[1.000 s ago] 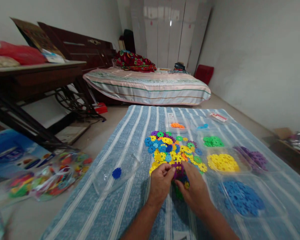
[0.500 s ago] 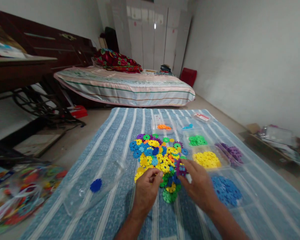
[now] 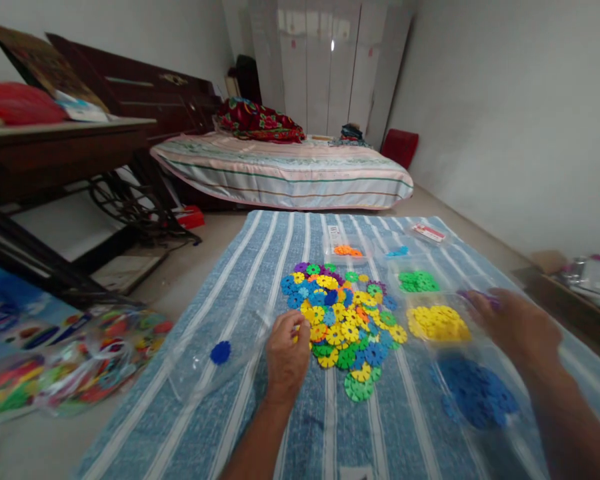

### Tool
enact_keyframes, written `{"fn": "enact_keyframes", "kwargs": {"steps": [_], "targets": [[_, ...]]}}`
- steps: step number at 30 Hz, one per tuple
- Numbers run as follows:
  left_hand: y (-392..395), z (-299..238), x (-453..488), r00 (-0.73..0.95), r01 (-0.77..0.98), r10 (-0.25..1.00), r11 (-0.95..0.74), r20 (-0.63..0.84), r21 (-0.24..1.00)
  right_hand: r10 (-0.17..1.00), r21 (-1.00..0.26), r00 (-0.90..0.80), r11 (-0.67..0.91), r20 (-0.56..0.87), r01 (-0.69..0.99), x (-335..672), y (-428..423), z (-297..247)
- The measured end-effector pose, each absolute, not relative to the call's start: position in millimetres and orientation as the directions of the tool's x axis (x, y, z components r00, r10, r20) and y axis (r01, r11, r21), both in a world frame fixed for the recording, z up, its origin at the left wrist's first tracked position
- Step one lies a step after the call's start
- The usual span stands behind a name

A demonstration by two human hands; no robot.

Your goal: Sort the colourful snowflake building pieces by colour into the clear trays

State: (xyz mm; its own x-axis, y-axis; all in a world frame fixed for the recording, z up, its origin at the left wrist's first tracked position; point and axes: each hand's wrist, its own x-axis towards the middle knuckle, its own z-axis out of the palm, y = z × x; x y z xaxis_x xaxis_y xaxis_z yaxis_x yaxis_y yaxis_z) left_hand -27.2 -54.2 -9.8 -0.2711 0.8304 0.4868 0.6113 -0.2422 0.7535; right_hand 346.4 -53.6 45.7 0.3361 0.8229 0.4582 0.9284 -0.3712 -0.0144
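Observation:
A mixed heap of notched plastic flower discs in yellow, blue, green, purple and orange lies on the striped cloth. My left hand is at the heap's left edge, thumb and fingers pinched together; what they hold, if anything, is hidden. Over at the right, my right hand is blurred above the purple discs' container, fingers closed around purple discs. Nearby are clear containers of yellow discs, blue discs and green discs. My right forearm partly covers the blue discs' side.
Farther back sit containers with orange discs and light-blue discs, plus a clear box with a red-and-white label. A dark-blue disc rests on clear plastic at left. Bags of colourful pieces lie beyond the cloth's left edge.
My right hand has moved from the heap rightward to the purple container, carrying purple discs. My left hand has stayed near the heap's left side. The view has turned slightly left.

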Motion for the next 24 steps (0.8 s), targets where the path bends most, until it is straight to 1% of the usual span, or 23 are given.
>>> {"fn": "enact_keyframes", "kwargs": {"steps": [2,5,7,8,10,13,19,24], "targets": [[-52.4,-17.0,-28.4,-0.248,0.657,0.824,-0.243,0.509,0.714,0.840,-0.113,0.242,-0.214,0.486,0.970,312.1,-62.9,35.1],[-50.8,-26.6,-27.7,-0.202,0.734,0.818,-0.238,0.539,0.636,0.845,-0.250,0.055,0.094,0.531,0.964,256.0,-79.4,19.7],[-50.4,-32.2,-26.2,-0.180,0.777,0.822,-0.218,0.540,0.591,0.863,-0.297,-0.053,0.230,0.503,0.927,224.5,-89.9,11.0],[-50.4,-34.7,-25.4,-0.173,0.794,0.828,-0.204,0.534,0.573,0.874,-0.316,-0.095,0.271,0.477,0.909,212.1,-94.4,7.2],[-50.6,-38.9,-24.0,-0.160,0.819,0.845,-0.175,0.510,0.547,0.899,-0.347,-0.153,0.309,0.411,0.885,194.3,-101.0,1.1],[-50.8,-42.7,-22.3,-0.143,0.831,0.870,-0.153,0.471,0.535,0.920,-0.373,-0.172,0.307,0.353,0.875,181.2,-103.9,-5.3],[-50.6,-43.2,-19.7,-0.116,0.825,0.887,-0.164,0.447,0.540,0.881,-0.344,-0.153,0.327,0.447,0.880,168.2,-91.3,-17.0],[-51.2,-41.7,-20.4,-0.101,0.824,0.897,-0.167,0.431,0.541,0.870,-0.271,-0.115,0.271,0.480,0.924,160.3,-76.3,-25.3]]}}
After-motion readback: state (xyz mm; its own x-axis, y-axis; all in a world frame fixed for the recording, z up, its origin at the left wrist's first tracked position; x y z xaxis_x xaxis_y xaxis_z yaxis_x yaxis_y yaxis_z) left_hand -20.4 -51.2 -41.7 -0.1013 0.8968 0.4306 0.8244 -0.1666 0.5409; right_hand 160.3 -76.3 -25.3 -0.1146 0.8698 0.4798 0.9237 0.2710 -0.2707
